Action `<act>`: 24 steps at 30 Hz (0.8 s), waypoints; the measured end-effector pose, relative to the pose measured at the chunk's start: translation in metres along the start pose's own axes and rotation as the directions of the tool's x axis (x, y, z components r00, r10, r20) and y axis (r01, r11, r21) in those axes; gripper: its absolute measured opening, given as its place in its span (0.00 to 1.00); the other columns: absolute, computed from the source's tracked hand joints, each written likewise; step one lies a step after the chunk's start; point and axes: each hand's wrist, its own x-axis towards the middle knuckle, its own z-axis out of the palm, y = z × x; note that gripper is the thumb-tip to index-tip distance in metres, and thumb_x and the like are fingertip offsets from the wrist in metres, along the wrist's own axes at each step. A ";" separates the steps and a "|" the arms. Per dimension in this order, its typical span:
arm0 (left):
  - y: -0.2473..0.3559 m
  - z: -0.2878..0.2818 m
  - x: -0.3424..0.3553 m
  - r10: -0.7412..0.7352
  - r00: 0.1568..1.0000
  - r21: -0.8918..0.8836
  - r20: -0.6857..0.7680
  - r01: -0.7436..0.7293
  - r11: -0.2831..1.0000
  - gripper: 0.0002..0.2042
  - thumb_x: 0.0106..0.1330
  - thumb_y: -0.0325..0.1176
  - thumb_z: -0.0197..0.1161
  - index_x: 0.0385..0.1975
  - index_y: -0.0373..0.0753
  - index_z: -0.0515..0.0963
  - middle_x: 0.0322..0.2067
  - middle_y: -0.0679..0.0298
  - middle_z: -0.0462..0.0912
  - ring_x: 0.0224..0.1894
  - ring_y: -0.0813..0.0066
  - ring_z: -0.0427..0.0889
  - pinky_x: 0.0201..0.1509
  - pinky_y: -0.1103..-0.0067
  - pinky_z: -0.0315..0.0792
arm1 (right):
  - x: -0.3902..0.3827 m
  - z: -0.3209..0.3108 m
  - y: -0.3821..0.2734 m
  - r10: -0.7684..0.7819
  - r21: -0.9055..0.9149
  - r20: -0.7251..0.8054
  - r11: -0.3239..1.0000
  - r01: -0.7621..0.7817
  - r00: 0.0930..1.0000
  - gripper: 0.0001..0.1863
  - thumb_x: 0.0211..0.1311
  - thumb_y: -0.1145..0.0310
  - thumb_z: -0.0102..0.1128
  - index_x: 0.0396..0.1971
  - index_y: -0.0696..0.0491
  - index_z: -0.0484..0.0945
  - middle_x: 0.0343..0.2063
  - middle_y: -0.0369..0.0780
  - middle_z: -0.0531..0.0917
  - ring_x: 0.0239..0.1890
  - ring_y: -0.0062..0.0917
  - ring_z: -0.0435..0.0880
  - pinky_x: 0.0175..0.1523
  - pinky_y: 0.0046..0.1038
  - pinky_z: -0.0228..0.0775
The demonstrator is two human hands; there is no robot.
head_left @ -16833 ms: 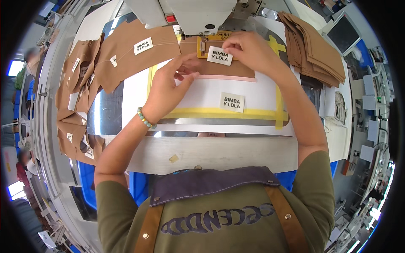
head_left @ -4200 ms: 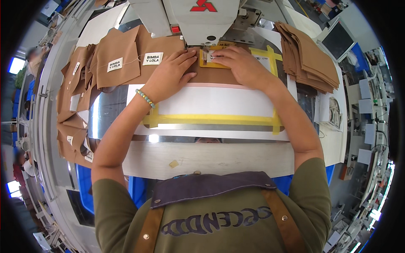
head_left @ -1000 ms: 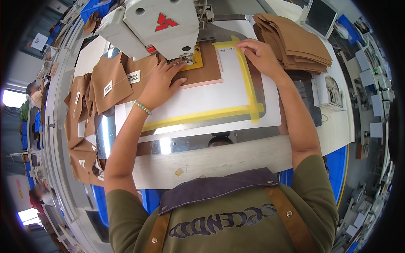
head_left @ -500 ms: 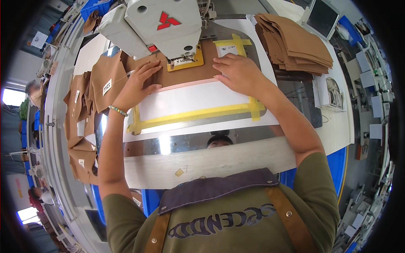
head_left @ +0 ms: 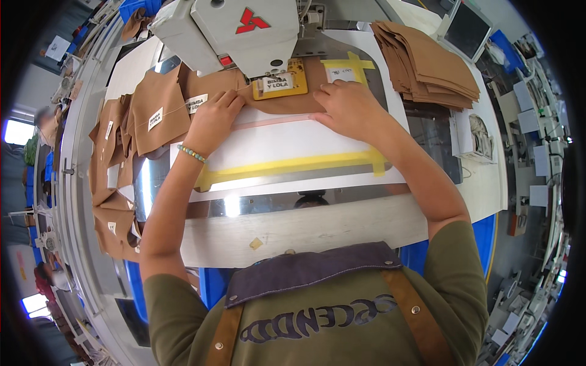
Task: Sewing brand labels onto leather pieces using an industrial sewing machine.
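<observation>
A brown fabric panel (head_left: 287, 105) lies beneath the head of a white sewing machine (head_left: 247, 36), on a white sheet framed with yellow tape (head_left: 293, 163). My left hand (head_left: 213, 122), wearing a beaded bracelet, has its fingers curled together on the panel's left front part, gripping it. At the panel's right edge rests my right hand (head_left: 351, 110), thumb apart from the bent fingers. A yellow-rimmed clamp frame (head_left: 279, 93) sits over a white label on the panel. Along the sheet runs a pink strip (head_left: 274, 122), now partly in front of the panel's edge.
Brown pieces with white labels (head_left: 162, 113) hang in a row at the left, joined by thread. A stack of brown panels (head_left: 427, 64) lies at the right, near a screen (head_left: 467, 29) and a small white box (head_left: 479, 137). Blue bins (head_left: 217, 287) show below the table.
The panel's front edge has drawn back from the pink strip at the left. My left fingers have curled in on it. The machine and sheet appear slightly further right in view.
</observation>
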 end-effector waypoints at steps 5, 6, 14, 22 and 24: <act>0.026 0.001 0.018 0.005 0.995 -0.120 -0.101 -0.017 0.993 0.12 0.62 0.22 0.63 0.46 0.37 0.82 0.48 0.60 0.84 0.53 0.58 0.85 0.52 0.65 0.84 | -0.022 0.010 0.005 0.041 -0.069 0.001 0.997 -0.041 0.999 0.18 0.68 0.56 0.71 0.45 0.56 0.87 0.42 0.40 0.89 0.49 0.35 0.88 0.53 0.39 0.83; 0.028 0.003 0.021 0.006 0.994 -0.122 -0.105 -0.019 0.992 0.12 0.62 0.22 0.63 0.46 0.37 0.82 0.48 0.60 0.84 0.53 0.58 0.85 0.52 0.65 0.84 | -0.028 0.023 0.016 -0.027 -0.106 -0.142 0.994 0.011 0.990 0.15 0.65 0.61 0.71 0.45 0.56 0.87 0.41 0.39 0.88 0.47 0.34 0.88 0.52 0.37 0.83; 0.038 -0.022 -0.017 0.050 0.991 -0.302 0.125 -0.010 0.953 0.09 0.66 0.22 0.63 0.44 0.37 0.78 0.49 0.57 0.83 0.52 0.54 0.85 0.53 0.62 0.83 | -0.051 0.016 0.014 -0.184 -0.062 -0.289 0.983 0.174 0.939 0.10 0.60 0.76 0.66 0.41 0.56 0.88 0.40 0.38 0.89 0.43 0.32 0.89 0.46 0.34 0.83; 0.034 -0.039 -0.057 -0.056 0.985 -0.367 0.164 0.113 0.923 0.09 0.63 0.24 0.68 0.42 0.39 0.79 0.48 0.59 0.83 0.51 0.55 0.84 0.50 0.64 0.81 | -0.058 0.008 -0.006 -0.263 0.127 -0.337 0.939 0.320 0.904 0.04 0.56 0.76 0.66 0.32 0.53 0.82 0.36 0.36 0.86 0.41 0.33 0.86 0.42 0.34 0.80; 0.043 -0.041 -0.053 0.052 0.995 -0.310 -0.083 -0.076 0.948 0.11 0.63 0.22 0.69 0.44 0.36 0.80 0.46 0.57 0.84 0.48 0.51 0.85 0.51 0.61 0.80 | -0.060 -0.005 -0.010 -0.226 0.128 -0.374 0.948 0.291 0.900 0.05 0.55 0.76 0.67 0.32 0.53 0.83 0.36 0.36 0.86 0.41 0.33 0.86 0.42 0.35 0.80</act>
